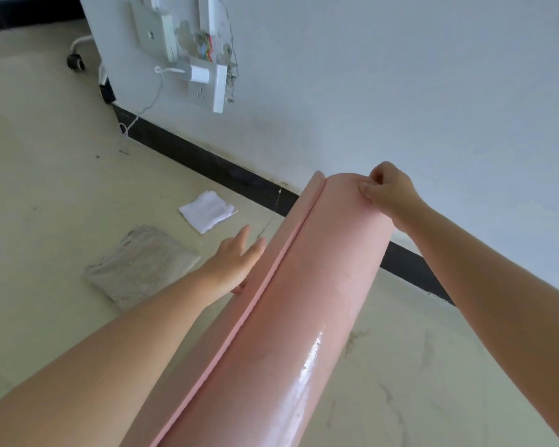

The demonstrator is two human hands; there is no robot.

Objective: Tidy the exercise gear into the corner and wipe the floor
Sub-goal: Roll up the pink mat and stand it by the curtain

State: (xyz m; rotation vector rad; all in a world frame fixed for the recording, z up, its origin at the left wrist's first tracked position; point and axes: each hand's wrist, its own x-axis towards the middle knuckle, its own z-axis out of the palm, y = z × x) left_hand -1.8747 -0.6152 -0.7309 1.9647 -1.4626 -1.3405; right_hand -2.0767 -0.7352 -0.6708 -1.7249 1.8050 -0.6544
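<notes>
Your right hand (384,188) pinches the rolled pink mat (304,301) at its top end, centre frame; your open left hand (236,259) steadies its side. The mat is rolled but not yet stowed, and the white cloth (207,211) lies unused on the floor (46,156), so wiping appears outstanding.

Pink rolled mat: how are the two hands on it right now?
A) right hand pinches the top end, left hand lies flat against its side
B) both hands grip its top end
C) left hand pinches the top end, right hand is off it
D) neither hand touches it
A: the right hand curls its fingers on the top end of the pink rolled mat, while the left hand lies with straight fingers against the mat's side.
</notes>
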